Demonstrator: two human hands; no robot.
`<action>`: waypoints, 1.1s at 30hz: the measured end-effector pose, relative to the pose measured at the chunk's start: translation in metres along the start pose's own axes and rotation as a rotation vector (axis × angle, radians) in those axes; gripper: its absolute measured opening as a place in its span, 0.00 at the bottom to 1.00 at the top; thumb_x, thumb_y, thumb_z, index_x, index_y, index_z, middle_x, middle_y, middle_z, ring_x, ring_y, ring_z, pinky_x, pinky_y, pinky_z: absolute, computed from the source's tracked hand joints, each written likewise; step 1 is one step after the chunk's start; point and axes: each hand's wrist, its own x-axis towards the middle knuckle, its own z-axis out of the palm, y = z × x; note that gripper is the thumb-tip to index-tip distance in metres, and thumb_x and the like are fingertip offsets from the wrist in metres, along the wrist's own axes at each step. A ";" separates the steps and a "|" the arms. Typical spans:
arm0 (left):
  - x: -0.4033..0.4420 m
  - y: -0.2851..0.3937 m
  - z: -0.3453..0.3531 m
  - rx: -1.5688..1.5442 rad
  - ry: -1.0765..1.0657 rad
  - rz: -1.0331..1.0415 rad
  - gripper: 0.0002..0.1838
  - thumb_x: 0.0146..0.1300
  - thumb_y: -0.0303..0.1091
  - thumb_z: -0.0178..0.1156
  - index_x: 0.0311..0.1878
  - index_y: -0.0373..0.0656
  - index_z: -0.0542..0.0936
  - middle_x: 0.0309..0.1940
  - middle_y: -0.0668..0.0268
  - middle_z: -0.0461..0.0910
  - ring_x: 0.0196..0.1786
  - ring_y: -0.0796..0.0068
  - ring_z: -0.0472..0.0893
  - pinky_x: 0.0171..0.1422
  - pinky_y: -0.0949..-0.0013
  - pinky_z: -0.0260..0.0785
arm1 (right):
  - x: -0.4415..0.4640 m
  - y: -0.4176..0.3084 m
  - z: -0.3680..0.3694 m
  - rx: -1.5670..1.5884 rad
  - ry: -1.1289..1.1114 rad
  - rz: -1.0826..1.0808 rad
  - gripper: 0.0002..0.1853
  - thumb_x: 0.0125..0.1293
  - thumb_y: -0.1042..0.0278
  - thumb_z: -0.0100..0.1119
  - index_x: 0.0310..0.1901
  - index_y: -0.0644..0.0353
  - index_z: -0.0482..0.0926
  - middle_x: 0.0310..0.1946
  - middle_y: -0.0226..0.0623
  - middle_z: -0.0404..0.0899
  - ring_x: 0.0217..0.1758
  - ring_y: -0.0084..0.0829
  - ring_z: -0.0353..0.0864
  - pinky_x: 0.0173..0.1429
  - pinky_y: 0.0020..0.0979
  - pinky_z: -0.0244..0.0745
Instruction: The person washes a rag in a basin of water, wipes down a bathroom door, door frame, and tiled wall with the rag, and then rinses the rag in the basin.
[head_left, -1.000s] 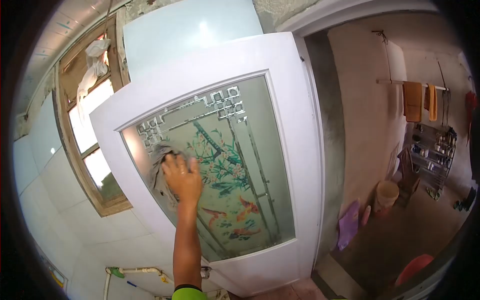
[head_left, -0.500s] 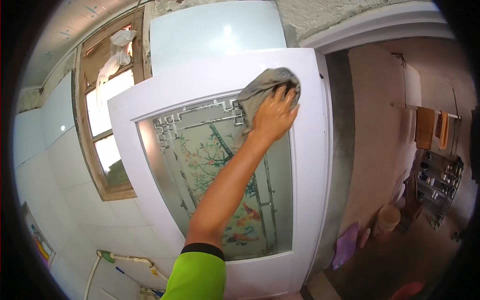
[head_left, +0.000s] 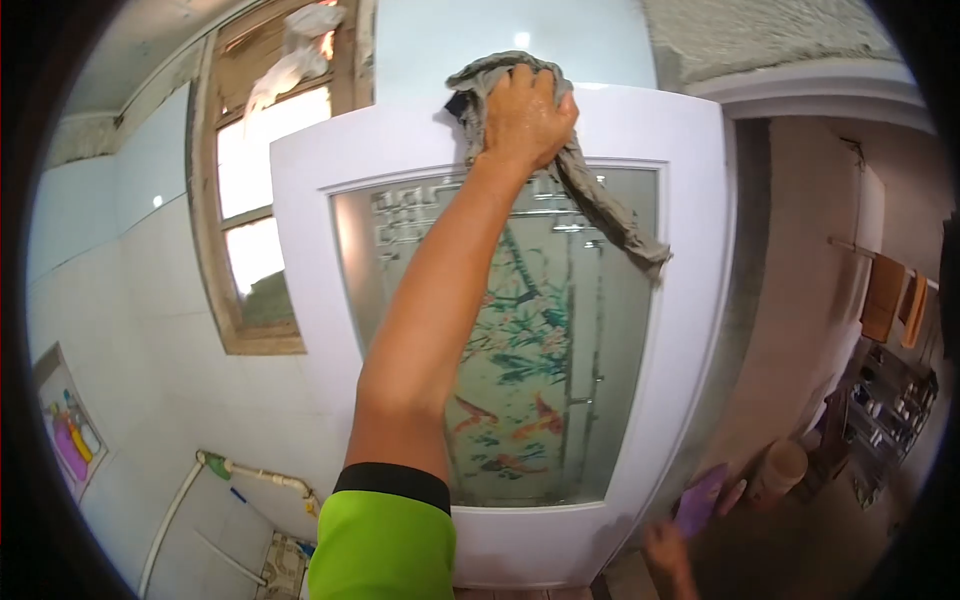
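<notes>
My left hand (head_left: 527, 118) is up at the top rail of a white door (head_left: 690, 330), fingers closed over a grey cloth (head_left: 610, 215). The cloth is bunched under the palm against the door's top edge, and one end trails down to the right across the glass. The frosted glass panel (head_left: 625, 400) carries a printed picture of flowers and orange fish, partly covered by my forearm. Low on the right, my right hand (head_left: 665, 548) is beside the door's edge; its fingers are blurred and I cannot make out whether they grip it.
A wooden-framed window (head_left: 205, 200) with a plastic bag (head_left: 290, 75) is on the left. Below run pipes (head_left: 265, 475), near a wall niche with bottles (head_left: 75, 440). Through the doorway are a bucket (head_left: 780, 468), a purple cloth (head_left: 700, 500), hanging towels (head_left: 882, 298) and a rack (head_left: 890, 405).
My left hand has moved the cloth left and up, from the upper right corner to the door's top edge. The cloth's end now hangs loose. My right hand has come into view at lower right.
</notes>
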 end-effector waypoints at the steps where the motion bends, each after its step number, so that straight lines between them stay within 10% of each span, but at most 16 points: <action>1: -0.005 -0.015 -0.014 0.005 -0.026 -0.046 0.17 0.64 0.47 0.56 0.41 0.41 0.79 0.42 0.57 0.76 0.47 0.51 0.76 0.51 0.49 0.71 | 0.025 -0.022 -0.016 0.102 0.091 -0.132 0.17 0.66 0.66 0.56 0.51 0.69 0.79 0.47 0.56 0.81 0.53 0.48 0.82 0.57 0.40 0.76; 9: -0.040 -0.167 -0.104 0.239 -0.163 -0.259 0.22 0.67 0.50 0.52 0.49 0.39 0.78 0.46 0.50 0.76 0.53 0.49 0.76 0.59 0.48 0.69 | 0.111 -0.220 -0.131 0.014 0.597 -0.835 0.21 0.63 0.75 0.56 0.58 0.67 0.74 0.57 0.51 0.75 0.61 0.49 0.75 0.65 0.42 0.69; 19: -0.051 -0.264 -0.141 0.393 -0.079 -0.411 0.27 0.66 0.51 0.49 0.48 0.34 0.80 0.47 0.42 0.78 0.52 0.42 0.77 0.59 0.47 0.68 | 0.210 -0.278 -0.146 -0.277 0.976 -0.919 0.36 0.64 0.64 0.54 0.74 0.60 0.58 0.75 0.51 0.53 0.78 0.51 0.51 0.79 0.51 0.44; 33: 0.025 0.034 0.019 -0.040 0.047 -0.014 0.21 0.61 0.46 0.52 0.33 0.35 0.82 0.34 0.47 0.82 0.36 0.44 0.81 0.44 0.45 0.73 | 0.223 -0.274 -0.135 -0.297 1.028 -0.814 0.41 0.60 0.61 0.57 0.75 0.55 0.56 0.77 0.45 0.51 0.81 0.49 0.45 0.80 0.56 0.40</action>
